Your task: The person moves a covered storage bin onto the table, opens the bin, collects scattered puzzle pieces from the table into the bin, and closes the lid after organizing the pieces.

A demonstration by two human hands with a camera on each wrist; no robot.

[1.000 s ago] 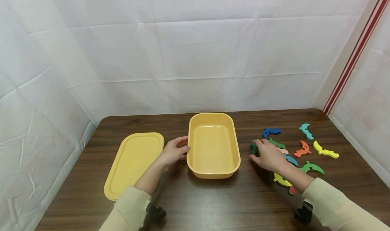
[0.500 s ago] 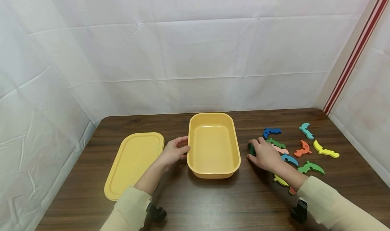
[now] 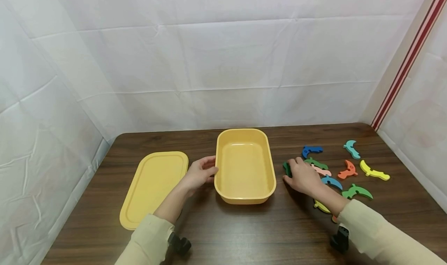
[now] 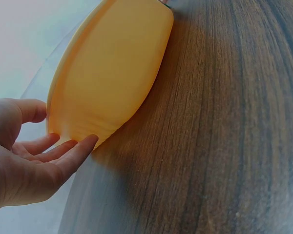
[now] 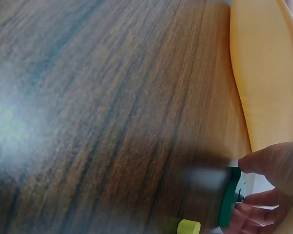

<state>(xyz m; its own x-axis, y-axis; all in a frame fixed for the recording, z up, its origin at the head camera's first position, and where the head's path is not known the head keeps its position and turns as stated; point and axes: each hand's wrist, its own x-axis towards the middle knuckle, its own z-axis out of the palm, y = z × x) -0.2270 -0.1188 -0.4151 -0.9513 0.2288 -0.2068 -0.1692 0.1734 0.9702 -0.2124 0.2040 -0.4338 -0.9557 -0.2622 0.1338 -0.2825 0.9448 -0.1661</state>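
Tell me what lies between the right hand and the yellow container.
The head view shows the dark green piece held by the right hand, then a bare stretch of tabletop up to the yellow container.

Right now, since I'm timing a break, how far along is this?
Apparently done: the yellow lid lies apart from the yellow box. In hand: the right hand pinches a dark green piece. Likely remaining: the other colored pieces, all lying outside the box.

right hand (image 3: 303,176) shifted left, dark green piece (image 3: 286,169) nearer tub (image 3: 245,172)
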